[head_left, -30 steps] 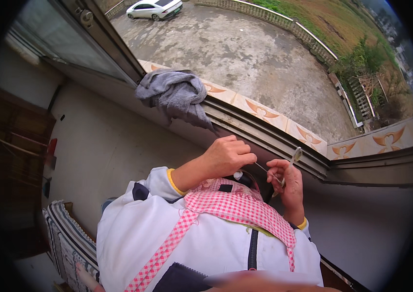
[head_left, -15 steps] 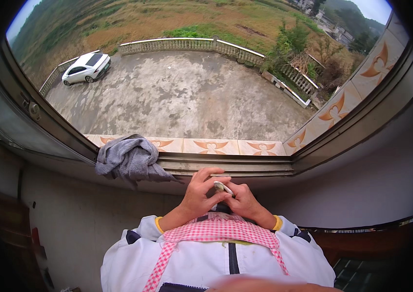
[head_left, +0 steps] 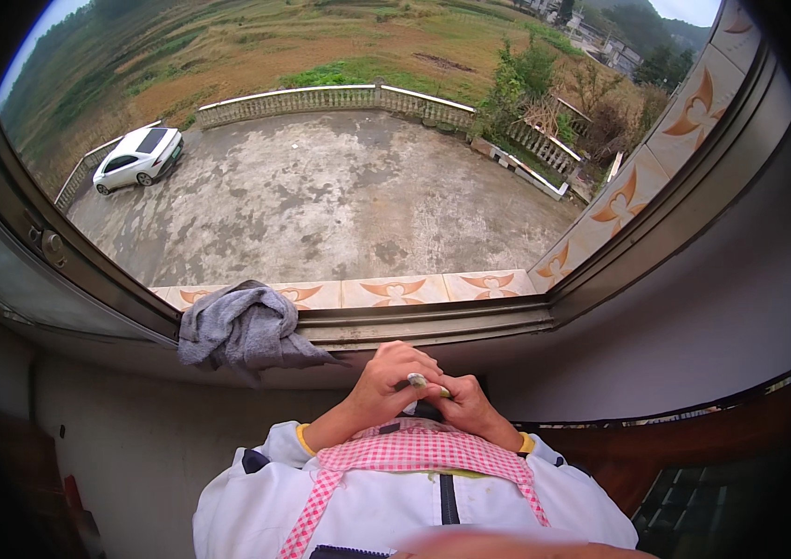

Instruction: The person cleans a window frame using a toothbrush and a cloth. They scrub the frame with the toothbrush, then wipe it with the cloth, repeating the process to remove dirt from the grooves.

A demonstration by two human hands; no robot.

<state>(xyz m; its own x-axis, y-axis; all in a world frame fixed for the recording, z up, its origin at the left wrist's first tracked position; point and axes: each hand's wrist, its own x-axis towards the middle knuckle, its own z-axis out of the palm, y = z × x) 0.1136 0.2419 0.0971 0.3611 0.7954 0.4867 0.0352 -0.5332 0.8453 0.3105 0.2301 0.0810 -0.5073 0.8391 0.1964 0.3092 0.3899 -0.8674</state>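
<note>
Close in front of my chest, my left hand (head_left: 384, 387) and my right hand (head_left: 472, 406) meet with fingers bent and closed. Between them is a small whitish object with green bits (head_left: 417, 380); the fingers cover most of it, and I cannot make out its kind. The left fingers lie over its far side, while the right fingers press in from the other side. A crumpled grey cloth (head_left: 245, 328) hangs over the window frame, left of my hands and apart from them.
The open window's metal frame (head_left: 433, 328) runs just beyond my hands, with a patterned tile ledge (head_left: 394, 291) outside it. Below lies a concrete yard (head_left: 349, 196) with a white car (head_left: 139, 158) and a balustrade (head_left: 288, 104). A white wall (head_left: 656, 326) stands at right.
Both hands have dropped slightly toward my chest. The raised left fingers have folded down over the small whitish object. The view outside has shifted a little to the left and down.
</note>
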